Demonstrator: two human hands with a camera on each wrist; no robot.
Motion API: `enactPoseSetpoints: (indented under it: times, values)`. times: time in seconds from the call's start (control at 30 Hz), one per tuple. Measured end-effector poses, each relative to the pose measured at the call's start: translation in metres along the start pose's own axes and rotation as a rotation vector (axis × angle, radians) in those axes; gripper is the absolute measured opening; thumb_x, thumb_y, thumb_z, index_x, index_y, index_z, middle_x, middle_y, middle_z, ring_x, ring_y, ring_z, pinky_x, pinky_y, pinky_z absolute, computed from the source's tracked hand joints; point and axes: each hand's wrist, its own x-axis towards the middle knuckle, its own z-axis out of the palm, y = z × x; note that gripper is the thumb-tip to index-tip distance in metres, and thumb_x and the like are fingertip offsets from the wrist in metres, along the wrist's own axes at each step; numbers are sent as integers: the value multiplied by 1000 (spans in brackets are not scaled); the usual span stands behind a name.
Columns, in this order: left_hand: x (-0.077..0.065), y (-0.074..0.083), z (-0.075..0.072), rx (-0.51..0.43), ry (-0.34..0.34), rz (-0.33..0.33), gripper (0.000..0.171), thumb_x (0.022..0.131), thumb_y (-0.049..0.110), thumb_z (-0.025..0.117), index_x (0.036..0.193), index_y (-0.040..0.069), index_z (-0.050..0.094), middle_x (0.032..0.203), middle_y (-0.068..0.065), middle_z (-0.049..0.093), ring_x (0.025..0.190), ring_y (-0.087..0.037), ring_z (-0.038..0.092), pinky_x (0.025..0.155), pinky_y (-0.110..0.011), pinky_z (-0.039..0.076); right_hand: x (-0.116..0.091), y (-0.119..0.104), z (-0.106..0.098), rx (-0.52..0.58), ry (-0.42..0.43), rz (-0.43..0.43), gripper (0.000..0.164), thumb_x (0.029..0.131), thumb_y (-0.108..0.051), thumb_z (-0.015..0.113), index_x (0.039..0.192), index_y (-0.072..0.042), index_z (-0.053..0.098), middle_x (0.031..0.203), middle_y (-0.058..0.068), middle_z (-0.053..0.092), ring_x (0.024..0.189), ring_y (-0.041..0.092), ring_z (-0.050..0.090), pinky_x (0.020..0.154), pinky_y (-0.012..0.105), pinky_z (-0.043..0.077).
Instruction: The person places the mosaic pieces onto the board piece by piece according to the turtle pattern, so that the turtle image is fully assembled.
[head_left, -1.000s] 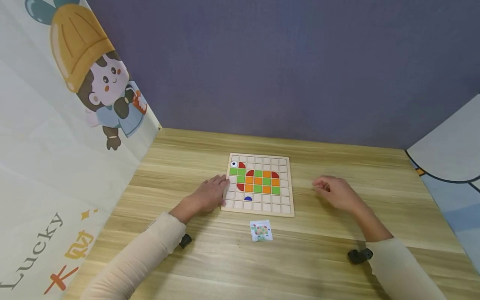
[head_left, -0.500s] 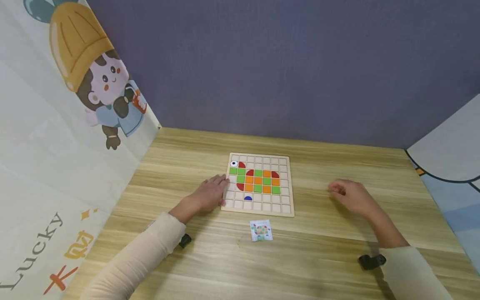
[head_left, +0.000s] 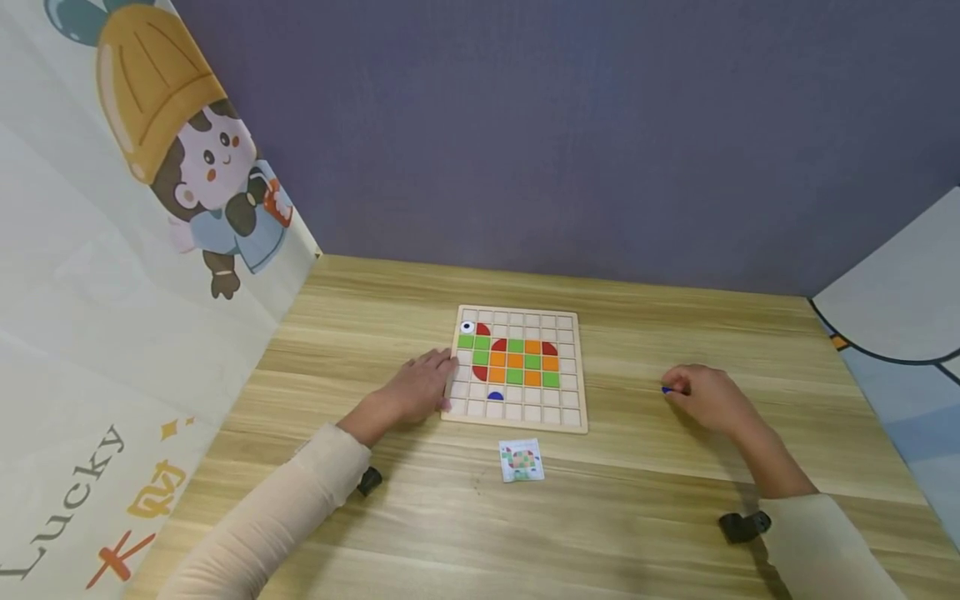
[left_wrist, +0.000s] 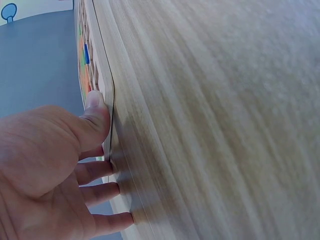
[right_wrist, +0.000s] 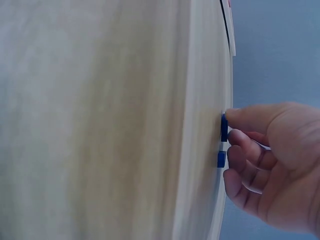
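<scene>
A square wooden grid board (head_left: 550,414) holds green, orange and red tiles, a white eye tile (head_left: 467,327) and a blue half-round tile (head_left: 496,396). My left hand (head_left: 420,388) rests at the board's left edge, its fingers fairly straight; in the left wrist view the thumb (left_wrist: 95,117) touches the rim. To the right of the board, my right hand (head_left: 705,397) pinches a small blue tile (right_wrist: 224,128) at the table. A second blue piece (right_wrist: 221,159) lies close by in the right wrist view, under the curled fingers.
A small printed card (head_left: 521,461) with a similar coloured pattern lies in front of the board on the wooden table (head_left: 600,525). A dark purple wall (head_left: 562,150) rises behind the table, and a white wall with cartoon prints (head_left: 90,292) stands at the left.
My right hand has moved rightward, away from the board, and a blue tile now shows at its fingertips. The left hand and the tiles on the board stay as they were.
</scene>
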Motion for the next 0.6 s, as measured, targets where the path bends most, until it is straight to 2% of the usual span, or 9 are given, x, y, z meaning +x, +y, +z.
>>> enactPoseSetpoints:
  times: [0.33,0.6]
  values:
    - [1,-1,0,7,-5,3,77,99,33,64,160,2,28,169,-19,23,156,-40,22,122,-62,29,4,-3,2,-62,28,-5,11,91,-7,72,101,-5,76,86,4,69,79,20,64,72,43,55]
    - [0,-1,0,14,-5,8,77,100,34,63,160,2,27,169,-20,22,156,-40,22,122,-62,29,5,-8,2,-85,44,-15,10,89,-6,73,98,-9,75,88,7,65,82,22,59,73,45,52]
